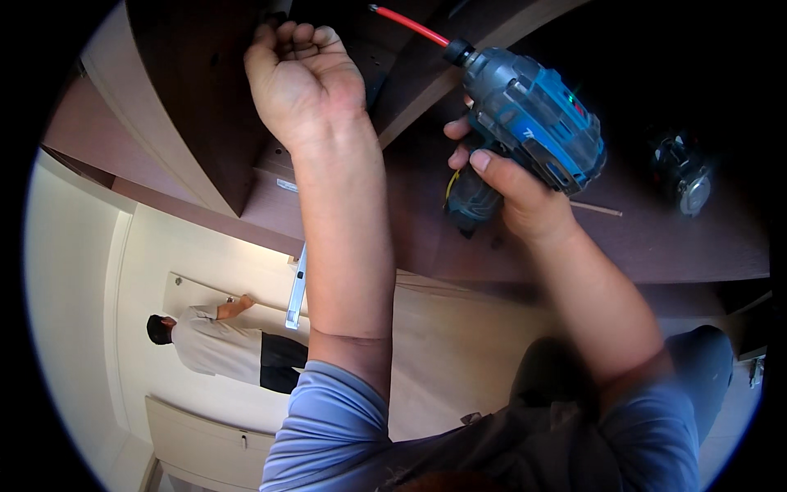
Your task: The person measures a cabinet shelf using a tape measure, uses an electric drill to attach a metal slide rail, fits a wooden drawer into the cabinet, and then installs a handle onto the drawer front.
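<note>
My right hand (525,184) is wrapped round the grip of a blue cordless impact driver (533,119). A long red screwdriver bit (414,26) sticks out of its chuck, pointing up and left, its tip apart from any surface. Raised at the top, my left hand (307,82) shows its palm, with the fingers curled in beside a dark wooden cabinet panel (193,90). What those fingers hold, if anything, is hidden against the dark wood.
A brown shelf board (525,238) crosses behind my arms, bearing a thin stick (597,209) and a blurred metal fitting (693,184). A silver metal rail (296,295) hangs beside my left forearm. Farther left, another person (221,340) touches a pale panel (193,295).
</note>
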A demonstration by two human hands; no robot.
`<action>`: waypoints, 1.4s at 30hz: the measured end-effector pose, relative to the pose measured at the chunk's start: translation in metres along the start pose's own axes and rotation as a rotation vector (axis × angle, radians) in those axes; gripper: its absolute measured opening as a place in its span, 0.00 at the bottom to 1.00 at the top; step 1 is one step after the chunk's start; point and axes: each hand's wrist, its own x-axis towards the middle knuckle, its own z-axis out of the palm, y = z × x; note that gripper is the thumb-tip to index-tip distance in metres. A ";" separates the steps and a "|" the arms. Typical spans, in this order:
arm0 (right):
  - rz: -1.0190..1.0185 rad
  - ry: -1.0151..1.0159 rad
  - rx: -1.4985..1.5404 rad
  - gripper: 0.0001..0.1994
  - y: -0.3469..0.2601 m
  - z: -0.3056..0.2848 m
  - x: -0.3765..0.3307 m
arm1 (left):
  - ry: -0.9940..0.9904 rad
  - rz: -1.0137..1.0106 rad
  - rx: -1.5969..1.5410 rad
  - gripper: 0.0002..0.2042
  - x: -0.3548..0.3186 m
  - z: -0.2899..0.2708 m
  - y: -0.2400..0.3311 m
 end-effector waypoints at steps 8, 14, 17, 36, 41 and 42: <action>0.031 -0.038 -0.029 0.27 -0.007 -0.001 0.001 | -0.173 -0.130 -0.111 0.09 -0.013 -0.002 0.001; 0.049 -0.080 -0.107 0.27 -0.020 0.006 -0.016 | -0.078 0.053 0.179 0.11 -0.088 -0.076 -0.016; 0.021 -0.116 -0.207 0.25 -0.045 0.012 -0.032 | -0.149 0.075 0.340 0.10 -0.143 -0.127 -0.031; -0.302 -0.406 -0.527 0.34 -0.144 0.053 -0.030 | -0.809 -0.228 0.701 0.07 -0.143 -0.128 -0.016; -0.393 -0.546 -0.627 0.34 -0.153 0.071 -0.025 | -0.493 -0.338 0.774 0.07 -0.133 -0.165 -0.018; -0.406 -0.572 -0.688 0.33 -0.162 0.075 -0.025 | -0.378 -0.319 0.794 0.07 -0.138 -0.182 -0.026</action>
